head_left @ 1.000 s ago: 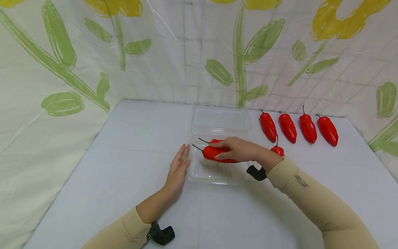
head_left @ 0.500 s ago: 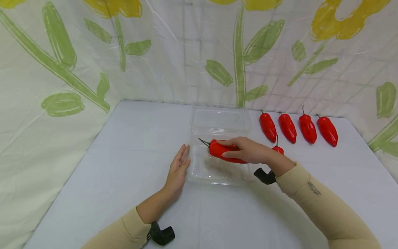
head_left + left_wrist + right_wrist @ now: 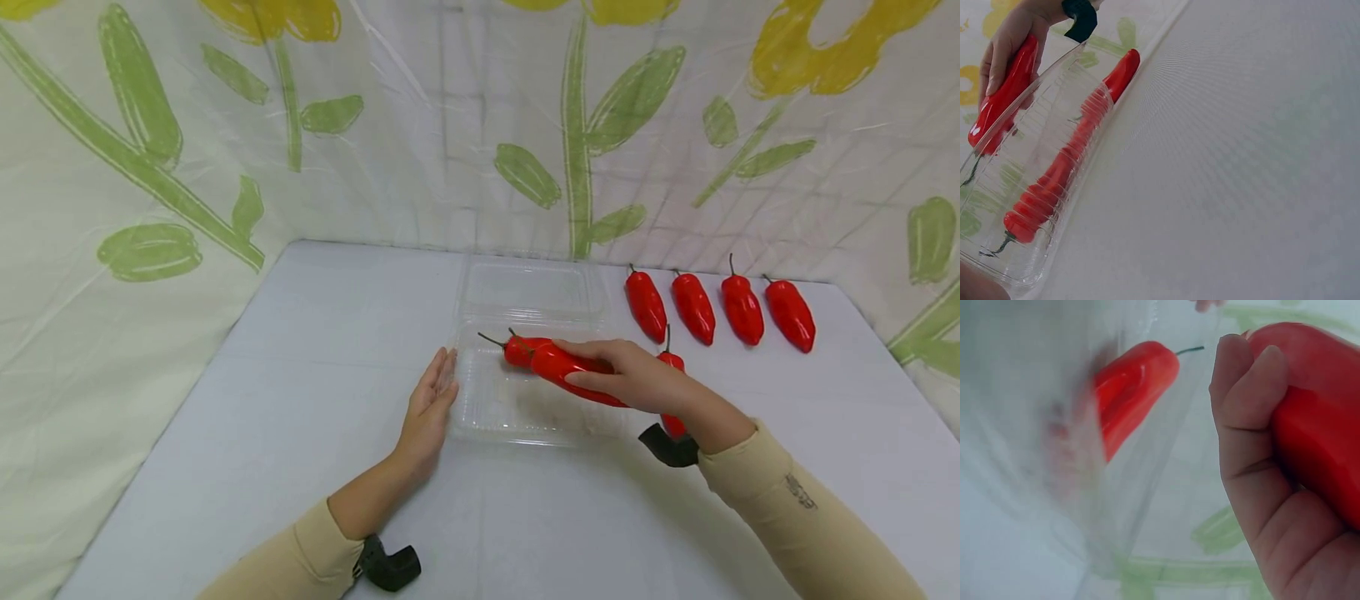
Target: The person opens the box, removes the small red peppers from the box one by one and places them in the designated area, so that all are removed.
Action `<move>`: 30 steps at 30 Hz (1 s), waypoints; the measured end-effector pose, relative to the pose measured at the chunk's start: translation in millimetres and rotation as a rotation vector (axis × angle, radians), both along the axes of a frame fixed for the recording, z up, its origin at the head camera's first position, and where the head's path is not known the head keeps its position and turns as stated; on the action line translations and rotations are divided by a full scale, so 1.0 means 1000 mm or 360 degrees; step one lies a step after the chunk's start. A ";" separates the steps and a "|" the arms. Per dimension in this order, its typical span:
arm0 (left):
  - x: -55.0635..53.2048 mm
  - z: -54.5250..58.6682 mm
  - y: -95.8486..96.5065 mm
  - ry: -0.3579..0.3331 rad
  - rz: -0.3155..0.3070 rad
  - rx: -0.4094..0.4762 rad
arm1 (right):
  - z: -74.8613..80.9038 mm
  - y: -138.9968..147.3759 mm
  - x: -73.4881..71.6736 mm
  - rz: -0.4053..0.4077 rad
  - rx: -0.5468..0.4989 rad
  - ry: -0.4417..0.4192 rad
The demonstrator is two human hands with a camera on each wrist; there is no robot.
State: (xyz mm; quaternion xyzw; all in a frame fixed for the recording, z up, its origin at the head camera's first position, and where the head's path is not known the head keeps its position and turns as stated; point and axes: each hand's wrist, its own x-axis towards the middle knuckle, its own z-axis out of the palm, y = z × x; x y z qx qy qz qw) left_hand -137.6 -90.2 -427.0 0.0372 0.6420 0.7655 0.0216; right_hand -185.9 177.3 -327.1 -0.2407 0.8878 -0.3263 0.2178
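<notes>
In the head view my left hand rests with straight fingers against the left wall of a clear plastic clamshell box, whose lid lies folded back. My right hand grips a red chili pepper by its sides above the box's right part, stem pointing left. Behind it, another red pepper lies inside the box along the far side, partly covered by the held one. The right wrist view shows fingers curled round the held pepper, with the boxed pepper seen partly through blurred plastic.
Several red peppers lie in a row at the back right of the white table. One more pepper lies right of the box, partly behind my right hand. A flower-patterned curtain stands behind the table.
My right hand has moved right and a little nearer with the pepper in its grip, uncovering more of the boxed pepper and of the one right of the box. My left hand stays still.
</notes>
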 end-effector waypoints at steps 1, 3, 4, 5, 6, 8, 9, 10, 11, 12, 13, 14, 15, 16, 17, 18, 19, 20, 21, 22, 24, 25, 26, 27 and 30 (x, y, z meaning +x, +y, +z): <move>0.000 0.000 0.000 -0.0001 0.0000 -0.0001 | 0.000 0.002 0.001 -0.0011 -0.0011 0.0004; 0.000 0.000 0.000 -0.0009 0.0001 -0.0007 | 0.000 0.005 0.002 -0.0042 -0.0027 0.0001; 0.000 0.000 0.000 -0.0010 0.0001 -0.0011 | 0.000 0.007 0.003 -0.0058 -0.0029 0.0001; 0.000 0.000 0.000 -0.0011 -0.0001 -0.0014 | 0.000 0.009 0.003 -0.0069 -0.0036 0.0002; 0.000 0.000 -0.001 -0.0011 -0.0003 -0.0018 | 0.000 0.011 0.004 -0.0080 -0.0041 0.0007; 0.000 0.000 -0.001 -0.0008 -0.0006 -0.0023 | 0.000 0.016 0.006 -0.0123 -0.0049 0.0009; 0.000 0.000 -0.001 -0.0007 -0.0007 -0.0024 | 0.000 0.018 0.006 -0.0137 -0.0057 0.0016; 0.001 0.000 -0.001 -0.0008 -0.0007 -0.0025 | 0.000 0.021 0.007 -0.0155 -0.0062 0.0021; 0.001 0.000 -0.001 -0.0010 -0.0006 -0.0026 | 0.000 0.023 0.008 -0.0169 -0.0067 0.0028; 0.001 0.000 -0.001 -0.0010 -0.0006 -0.0027 | 0.000 0.025 0.009 -0.0190 -0.0065 0.0035; 0.001 0.000 -0.001 -0.0008 -0.0006 -0.0028 | 0.000 0.028 0.010 -0.0211 -0.0066 0.0037; 0.001 0.000 -0.001 -0.0006 -0.0007 -0.0029 | 0.000 0.030 0.011 -0.0224 -0.0070 0.0045; 0.001 0.001 -0.001 -0.0007 -0.0008 -0.0032 | 0.000 0.033 0.012 -0.0239 -0.0070 0.0053; 0.001 0.001 -0.001 -0.0006 -0.0007 -0.0035 | 0.000 0.035 0.013 -0.0263 -0.0069 0.0048; 0.001 0.001 -0.001 -0.0003 -0.0004 -0.0039 | 0.000 0.037 0.014 -0.0282 -0.0074 0.0044; 0.001 0.001 -0.001 -0.0001 -0.0001 -0.0042 | 0.000 0.040 0.015 -0.0299 -0.0080 0.0040; 0.001 0.002 -0.001 -0.0002 0.0003 -0.0044 | 0.000 0.042 0.015 -0.0318 -0.0088 0.0029; 0.001 0.002 -0.001 -0.0001 0.0005 -0.0046 | 0.000 0.044 0.016 -0.0335 -0.0090 0.0022; 0.001 0.002 -0.001 -0.0002 0.0006 -0.0048 | -0.001 0.046 0.016 -0.0355 -0.0090 0.0009; 0.001 0.002 -0.001 -0.0005 0.0007 -0.0050 | -0.002 0.048 0.016 -0.0373 -0.0094 -0.0004; 0.001 0.002 -0.001 -0.0011 0.0002 -0.0051 | -0.003 0.051 0.017 -0.0405 -0.0092 -0.0018; 0.001 0.002 -0.001 -0.0014 -0.0002 -0.0052 | -0.004 0.053 0.018 -0.0424 -0.0089 -0.0023; 0.001 0.001 -0.001 -0.0015 -0.0005 -0.0051 | -0.005 0.055 0.018 -0.0439 -0.0085 -0.0025; 0.001 0.001 -0.001 -0.0017 -0.0005 -0.0050 | -0.005 0.057 0.018 -0.0454 -0.0084 -0.0028; 0.001 0.001 -0.001 -0.0019 -0.0004 -0.0047 | -0.007 0.061 0.019 -0.0485 -0.0084 -0.0026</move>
